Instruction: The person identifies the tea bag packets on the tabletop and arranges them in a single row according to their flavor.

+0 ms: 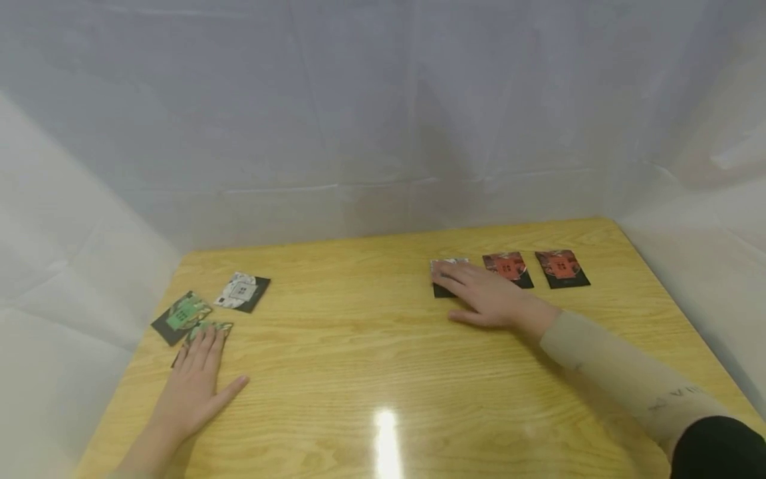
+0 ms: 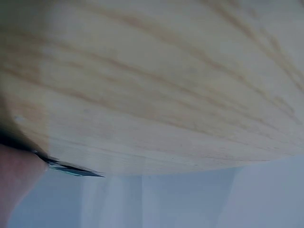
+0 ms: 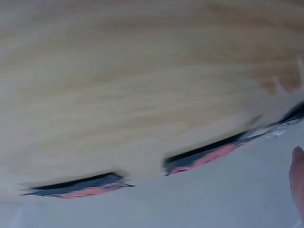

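In the head view, my left hand (image 1: 193, 391) lies with straight fingers on a green-and-black flat packet (image 1: 223, 327), its thumb spread out over the wood. Another green-and-black packet (image 1: 182, 317) is just beyond those fingertips, beside a white-and-black packet (image 1: 242, 292). My right hand (image 1: 487, 296) reaches across the table, fingers extended over a second white-and-black packet (image 1: 444, 291), covering much of it. Two red-and-black packets (image 1: 507, 267) lie in a row to its right. The left wrist view catches a thin packet edge (image 2: 76, 169) beside part of the hand.
The packets lie on a yellow wood-grain table (image 1: 335, 359) with a bright glare spot near the front. White sheeting (image 1: 371, 120) hangs behind the table and along both sides. The right forearm, in a light sleeve (image 1: 628, 376), crosses the table's right part.
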The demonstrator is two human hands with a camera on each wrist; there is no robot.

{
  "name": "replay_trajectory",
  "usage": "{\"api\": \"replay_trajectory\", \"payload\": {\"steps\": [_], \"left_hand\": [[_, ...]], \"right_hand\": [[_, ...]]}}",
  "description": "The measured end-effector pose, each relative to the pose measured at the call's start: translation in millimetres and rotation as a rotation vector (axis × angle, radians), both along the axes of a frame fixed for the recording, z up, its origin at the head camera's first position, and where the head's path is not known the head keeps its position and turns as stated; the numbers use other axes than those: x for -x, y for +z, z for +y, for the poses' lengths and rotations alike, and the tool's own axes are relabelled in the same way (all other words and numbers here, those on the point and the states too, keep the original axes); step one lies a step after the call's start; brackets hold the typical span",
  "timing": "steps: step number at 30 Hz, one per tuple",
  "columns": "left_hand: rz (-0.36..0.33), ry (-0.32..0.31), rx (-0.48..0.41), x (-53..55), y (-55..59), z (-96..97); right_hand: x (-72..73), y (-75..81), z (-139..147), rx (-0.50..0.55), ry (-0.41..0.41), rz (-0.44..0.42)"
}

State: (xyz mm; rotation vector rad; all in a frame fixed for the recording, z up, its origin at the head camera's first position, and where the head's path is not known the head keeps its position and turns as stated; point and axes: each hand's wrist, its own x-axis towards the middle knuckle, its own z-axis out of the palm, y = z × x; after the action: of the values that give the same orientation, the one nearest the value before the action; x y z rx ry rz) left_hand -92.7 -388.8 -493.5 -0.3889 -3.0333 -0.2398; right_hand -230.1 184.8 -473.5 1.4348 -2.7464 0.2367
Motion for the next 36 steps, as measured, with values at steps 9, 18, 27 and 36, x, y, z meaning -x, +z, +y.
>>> {"api": "replay_trajectory", "payload": {"steps": [9, 18, 27, 36], "left_hand": [[0.004, -0.003, 0.009, 0.2, -1.8, -0.1], [-0.014, 0.002, 0.009, -0.4, 0.3, -0.3], [-0.017, 0.004, 0.01, 0.5, 2.0, -1.3], [-0.024, -0.004, 0.005, 1.7, 3.9, -0.8]], "right_hand": [[10.8, 14.0, -36.5, -0.006, -0.003, -0.019], [22.0, 22.3, -87.2, -0.031, 0.051, 0.044], [25.7, 29.1, -142.4, -0.049, 0.127, 0.058], [26.0, 26.5, -194.4, -0.089, 0.219, 0.094]]}}
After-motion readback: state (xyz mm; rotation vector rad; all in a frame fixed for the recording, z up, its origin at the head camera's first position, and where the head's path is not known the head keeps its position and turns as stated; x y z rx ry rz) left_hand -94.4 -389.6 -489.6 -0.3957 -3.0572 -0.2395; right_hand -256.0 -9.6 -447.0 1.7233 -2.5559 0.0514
